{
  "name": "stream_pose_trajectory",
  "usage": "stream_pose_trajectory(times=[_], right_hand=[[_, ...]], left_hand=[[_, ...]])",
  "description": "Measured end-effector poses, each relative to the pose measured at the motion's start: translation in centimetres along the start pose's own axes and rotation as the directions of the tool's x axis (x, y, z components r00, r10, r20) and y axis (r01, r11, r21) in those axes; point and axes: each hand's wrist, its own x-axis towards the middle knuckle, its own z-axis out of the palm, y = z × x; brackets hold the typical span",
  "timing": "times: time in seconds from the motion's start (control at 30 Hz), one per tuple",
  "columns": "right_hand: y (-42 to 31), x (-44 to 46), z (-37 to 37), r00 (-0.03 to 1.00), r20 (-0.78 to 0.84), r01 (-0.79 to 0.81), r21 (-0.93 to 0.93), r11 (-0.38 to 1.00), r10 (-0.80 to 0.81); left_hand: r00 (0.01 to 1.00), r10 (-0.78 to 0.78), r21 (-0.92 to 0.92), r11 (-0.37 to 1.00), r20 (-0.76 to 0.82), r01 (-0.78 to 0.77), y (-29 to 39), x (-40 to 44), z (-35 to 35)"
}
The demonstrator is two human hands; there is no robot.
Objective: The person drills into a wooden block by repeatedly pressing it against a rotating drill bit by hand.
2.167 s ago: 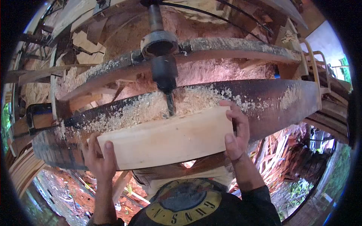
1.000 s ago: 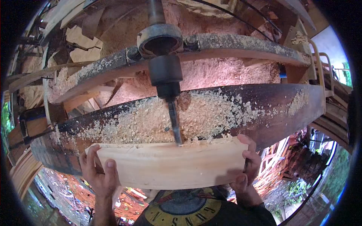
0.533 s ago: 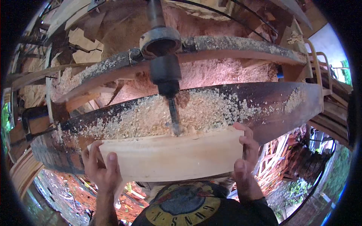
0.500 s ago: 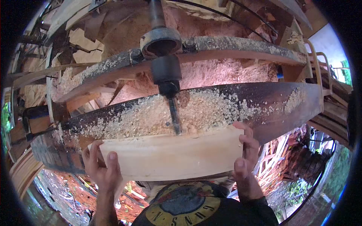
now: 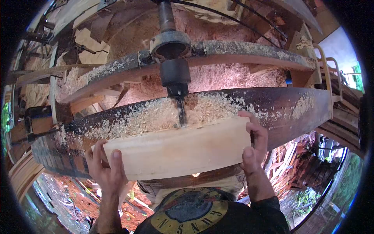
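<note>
A pale wooden board [image 5: 183, 150] lies on the dark work table [image 5: 280, 113], its far edge against the drill bit [image 5: 181, 113]. My left hand [image 5: 107, 167] grips the board's left end, thumb on the near side and fingers at the far corner. At the right end, my right hand [image 5: 255, 146] holds the board in the same way. The bit hangs from a dark chuck [image 5: 175, 74] above the table. Wood chips [image 5: 144, 117] are heaped behind the board and around the bit.
Behind the table runs a curved wooden beam [image 5: 249, 50] dusted with chips. A black clamp-like part [image 5: 39, 119] sits at the table's left end. Stacked wood strips [image 5: 25, 171] are at the lower left, and scrap wood covers the ground at the right.
Since a second ago the board and both hands have moved away from my body, toward the chips. More of the board's far edge now covers the chip heap. Both hands have kept their hold.
</note>
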Motion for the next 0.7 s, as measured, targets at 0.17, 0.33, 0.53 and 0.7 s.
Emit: stream_pose_trajectory(times=[0.17, 0.33, 0.53, 0.7], right_hand=[[-0.2, 0.3, 0.5, 0.999, -0.033, -0.006, 0.052, 0.999, 0.007], [-0.6, -0.9, 0.2, 1.000, -0.004, 0.007, -0.010, 1.000, -0.007], [-2.0, -5.6, 0.0, 0.999, -0.049, -0.017, -0.041, 0.999, 0.015], [-2.4, -5.7, -0.3, 1.000, -0.030, -0.005, -0.060, 0.998, 0.003]], left_hand=[[0.999, 0.023, 0.036, 0.999, -0.041, -0.022, -0.1, -0.1, 0.3], [0.998, 0.043, 0.037, 0.998, -0.044, -0.041, -0.8, 0.0, 0.2], [0.999, -0.008, -0.021, 1.000, 0.034, 0.009, -0.7, -1.2, -0.6], [0.999, 0.017, -0.012, 1.000, 0.047, -0.017, -0.5, -1.2, -0.5]])
